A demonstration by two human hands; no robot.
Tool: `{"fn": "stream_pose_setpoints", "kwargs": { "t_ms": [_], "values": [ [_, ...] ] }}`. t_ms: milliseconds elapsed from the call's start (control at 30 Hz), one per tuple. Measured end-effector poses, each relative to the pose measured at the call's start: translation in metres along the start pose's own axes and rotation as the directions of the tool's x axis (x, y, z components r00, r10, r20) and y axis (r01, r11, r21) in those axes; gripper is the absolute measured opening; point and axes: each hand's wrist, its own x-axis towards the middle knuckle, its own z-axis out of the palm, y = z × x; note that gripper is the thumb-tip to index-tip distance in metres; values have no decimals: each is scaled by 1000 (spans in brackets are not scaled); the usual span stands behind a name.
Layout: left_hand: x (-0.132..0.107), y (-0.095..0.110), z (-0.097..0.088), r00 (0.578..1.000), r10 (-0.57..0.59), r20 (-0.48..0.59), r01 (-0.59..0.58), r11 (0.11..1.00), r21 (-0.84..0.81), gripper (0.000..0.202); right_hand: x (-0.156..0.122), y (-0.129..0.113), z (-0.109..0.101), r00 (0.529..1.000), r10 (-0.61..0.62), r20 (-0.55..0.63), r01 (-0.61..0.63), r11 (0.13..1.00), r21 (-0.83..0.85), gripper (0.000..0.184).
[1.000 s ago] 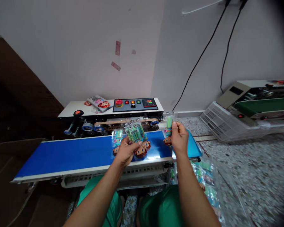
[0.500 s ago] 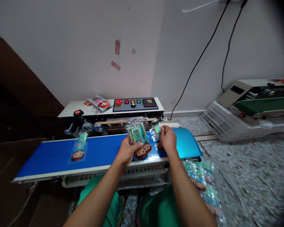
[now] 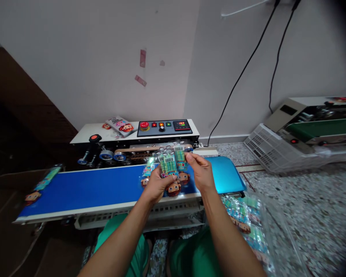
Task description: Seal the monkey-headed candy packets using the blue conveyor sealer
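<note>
My left hand [image 3: 155, 186] is closed around a fanned bunch of clear plastic packets [image 3: 168, 165], with green sticks, barcodes and a brown cartoon face, over the blue conveyor belt [image 3: 100, 186]. With thumb and fingers, my right hand [image 3: 201, 173] pinches the right edge of another such packet [image 3: 179, 154], which overlaps the bunch. Partly behind my left hand, a packet lies on the belt [image 3: 149, 166]. One more packet [image 3: 46, 181] is at the belt's far left end, slanted.
Behind the belt stands the sealing machine with its control panel [image 3: 165, 127] and rollers [image 3: 120, 156]. A shiny blue plate [image 3: 226, 175] adjoins the belt on the right. More packets [image 3: 255, 234] lie lower right. A white crate [image 3: 266, 150] sits beside a second machine. Left is a cardboard box [image 3: 5, 200].
The packet on the left has travelled to the belt's left end. Another packet now shows on the belt left of my left hand. My right hand has shifted slightly left, holding a packet against the bunch.
</note>
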Motion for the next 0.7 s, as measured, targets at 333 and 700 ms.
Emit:
{"fn": "stream_pose_setpoints", "kwargs": {
  "t_ms": [333,700],
  "values": [
    [-1,6,-7,998,-53,-31,54,998,30,38,24,7,-75,944,-199,-261,-62,673,-737,34],
    [0,2,-2,993,-85,-88,89,995,43,48,32,23,-45,988,-55,-144,-116,353,-928,32]
  ]
}}
